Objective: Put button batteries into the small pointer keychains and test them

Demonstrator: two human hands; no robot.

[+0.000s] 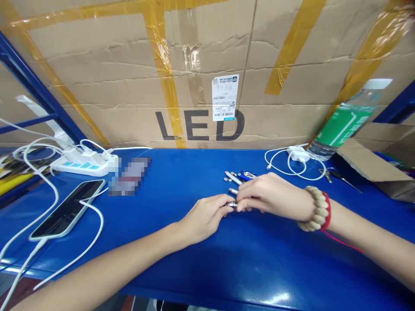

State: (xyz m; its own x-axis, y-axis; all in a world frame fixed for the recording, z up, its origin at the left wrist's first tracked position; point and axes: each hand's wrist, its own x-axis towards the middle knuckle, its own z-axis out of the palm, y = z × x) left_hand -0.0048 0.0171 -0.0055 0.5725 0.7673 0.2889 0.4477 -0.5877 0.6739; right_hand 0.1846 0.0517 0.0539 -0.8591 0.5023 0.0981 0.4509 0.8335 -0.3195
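My left hand (207,214) and my right hand (270,194) meet at the middle of the blue table (227,259), fingers pinched together on a small silver metal cylinder (232,204) held between them. Just behind the hands lie more small silver cylinders (232,177), several coin-shaped metal pieces (227,175) and a small blue item (246,175). My right wrist wears a bead bracelet (316,209) with a red cord.
A phone (66,209) on a white cable lies at the left, near a white power strip (81,164). A white charger with coiled cable (296,157), a green-labelled bottle (346,121) and an open carton (372,166) sit at the right. A large "LED" cardboard box (201,77) stands behind.
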